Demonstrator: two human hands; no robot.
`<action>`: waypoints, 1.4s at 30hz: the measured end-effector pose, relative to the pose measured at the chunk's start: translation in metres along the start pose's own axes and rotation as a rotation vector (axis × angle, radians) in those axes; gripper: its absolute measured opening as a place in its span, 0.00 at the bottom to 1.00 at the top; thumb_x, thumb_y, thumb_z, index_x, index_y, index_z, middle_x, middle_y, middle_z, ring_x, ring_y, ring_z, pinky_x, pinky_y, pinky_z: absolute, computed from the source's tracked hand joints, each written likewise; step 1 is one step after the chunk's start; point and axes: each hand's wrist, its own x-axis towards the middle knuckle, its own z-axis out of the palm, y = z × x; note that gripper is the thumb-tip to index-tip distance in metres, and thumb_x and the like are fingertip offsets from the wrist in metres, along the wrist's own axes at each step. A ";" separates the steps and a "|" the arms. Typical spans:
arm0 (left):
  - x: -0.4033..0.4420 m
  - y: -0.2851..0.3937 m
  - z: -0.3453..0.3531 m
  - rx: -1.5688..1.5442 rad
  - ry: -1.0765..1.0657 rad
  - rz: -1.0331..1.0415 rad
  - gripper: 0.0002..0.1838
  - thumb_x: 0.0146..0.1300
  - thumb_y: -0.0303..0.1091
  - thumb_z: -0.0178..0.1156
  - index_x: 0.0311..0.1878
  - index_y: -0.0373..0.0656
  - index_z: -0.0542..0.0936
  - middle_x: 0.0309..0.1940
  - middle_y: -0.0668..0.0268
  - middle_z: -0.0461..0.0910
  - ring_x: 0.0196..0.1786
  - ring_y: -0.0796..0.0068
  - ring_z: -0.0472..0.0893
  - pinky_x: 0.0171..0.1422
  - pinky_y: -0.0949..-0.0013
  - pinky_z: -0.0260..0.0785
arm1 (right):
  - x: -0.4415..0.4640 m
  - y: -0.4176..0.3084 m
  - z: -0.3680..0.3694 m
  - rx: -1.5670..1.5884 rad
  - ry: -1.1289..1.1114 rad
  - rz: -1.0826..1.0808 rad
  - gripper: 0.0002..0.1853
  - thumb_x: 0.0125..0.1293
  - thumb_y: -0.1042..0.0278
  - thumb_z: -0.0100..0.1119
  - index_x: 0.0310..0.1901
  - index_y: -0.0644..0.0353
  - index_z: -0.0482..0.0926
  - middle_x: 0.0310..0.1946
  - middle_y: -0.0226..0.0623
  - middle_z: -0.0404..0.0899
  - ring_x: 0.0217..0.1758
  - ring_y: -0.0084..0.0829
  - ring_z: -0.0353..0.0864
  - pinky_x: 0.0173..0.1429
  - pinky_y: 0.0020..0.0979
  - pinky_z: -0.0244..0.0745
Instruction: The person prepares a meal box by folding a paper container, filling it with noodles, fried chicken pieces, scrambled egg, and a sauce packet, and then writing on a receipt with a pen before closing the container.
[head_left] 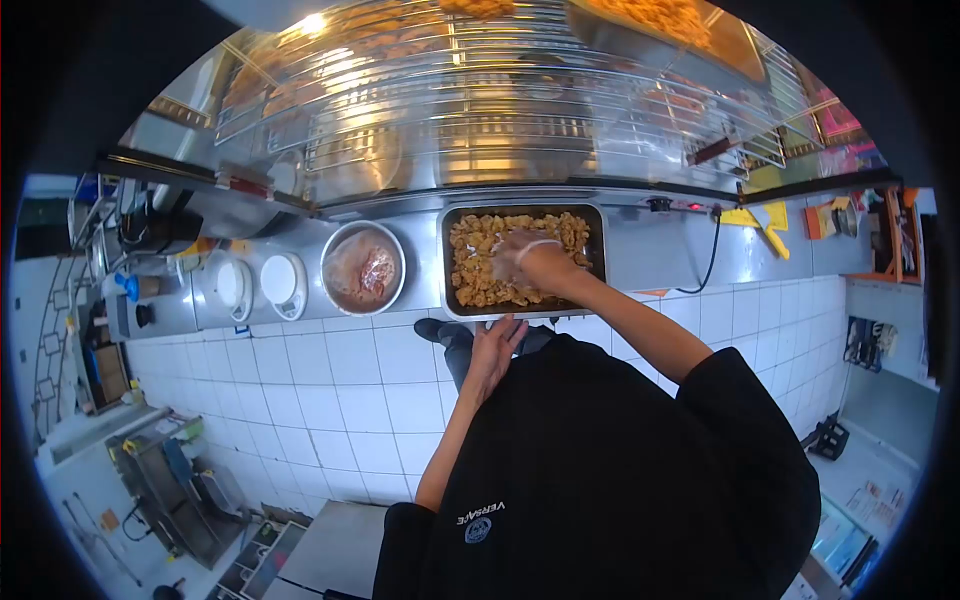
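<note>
A rectangular metal tray (447, 290) of browned, fried-looking food pieces (480, 265) stands on the steel counter in front of me. My right hand (530, 258), in a thin clear glove, reaches down into the pieces near the tray's middle. Its fingers are blurred and partly lost among the food, so their grip cannot be made out. At the tray's front edge is my left hand (494, 355), bare, its fingers stretched out and apart, holding nothing. Whether it touches the rim is unclear.
Left of the tray sits a round metal bowl (338, 290) with reddish, wet contents. Beyond it are two white round-lidded containers (283, 280). A glass-fronted case with wire racks (520, 110) rises behind the counter. A black cable (712, 255) and a yellow object (775, 240) lie to the right.
</note>
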 end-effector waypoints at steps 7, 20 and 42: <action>-0.016 0.022 -0.012 0.151 -0.090 -0.076 0.27 0.67 0.30 0.63 0.66 0.44 0.64 0.58 0.58 0.75 0.61 0.63 0.77 0.68 0.57 0.70 | -0.043 0.033 -0.032 0.010 0.177 0.184 0.15 0.59 0.69 0.61 0.49 0.57 0.82 0.47 0.46 0.79 0.54 0.48 0.78 0.56 0.43 0.76; -0.053 -0.028 -0.291 0.737 0.677 -0.011 0.22 0.62 0.42 0.68 0.52 0.38 0.76 0.37 0.61 0.83 0.35 0.73 0.82 0.36 0.69 0.75 | 0.030 -0.078 -0.029 0.056 -0.247 -0.014 0.26 0.57 0.67 0.64 0.60 0.45 0.77 0.66 0.43 0.68 0.71 0.55 0.63 0.66 0.52 0.70; -0.110 -0.005 -0.366 1.050 0.599 0.037 0.16 0.65 0.37 0.61 0.50 0.35 0.79 0.36 0.58 0.85 0.39 0.70 0.84 0.44 0.68 0.76 | -0.008 0.032 -0.003 1.387 0.226 0.611 0.20 0.66 0.73 0.56 0.59 0.54 0.73 0.46 0.33 0.79 0.47 0.28 0.82 0.39 0.27 0.75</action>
